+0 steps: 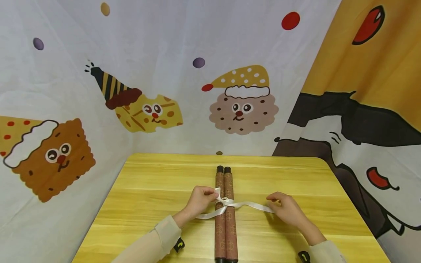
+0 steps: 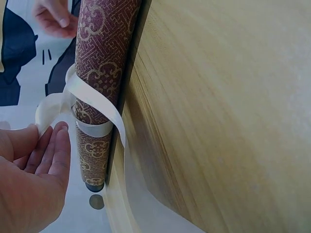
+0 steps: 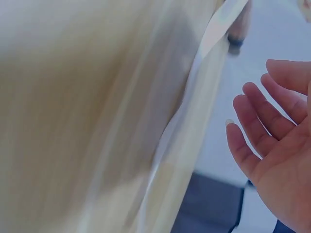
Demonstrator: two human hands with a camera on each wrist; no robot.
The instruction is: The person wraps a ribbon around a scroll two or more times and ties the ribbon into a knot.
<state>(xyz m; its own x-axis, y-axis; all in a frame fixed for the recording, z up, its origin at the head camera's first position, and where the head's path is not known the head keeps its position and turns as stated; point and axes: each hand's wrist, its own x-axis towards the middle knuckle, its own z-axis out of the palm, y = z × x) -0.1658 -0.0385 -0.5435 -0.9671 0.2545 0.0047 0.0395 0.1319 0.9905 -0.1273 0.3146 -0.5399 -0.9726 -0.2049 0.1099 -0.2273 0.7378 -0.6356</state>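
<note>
Two scrolls in brown patterned cloth with black end knobs lie side by side on the table. A white ribbon wraps their middle and crosses in a knot, one tail trailing left, the other right. My left hand pinches a loop of ribbon between thumb and fingertips, left of the knot; the left wrist view shows this loop beside the patterned scroll. Above the right tail's end hovers my right hand. In the right wrist view its fingers are loosely spread, apart from the ribbon.
The light wooden table runs to a rounded back edge. Behind it hangs a white cloth printed with cartoon biscuits and cheese. A yellow, black and white printed cloth hangs at the right. Black straps sit by both wrists.
</note>
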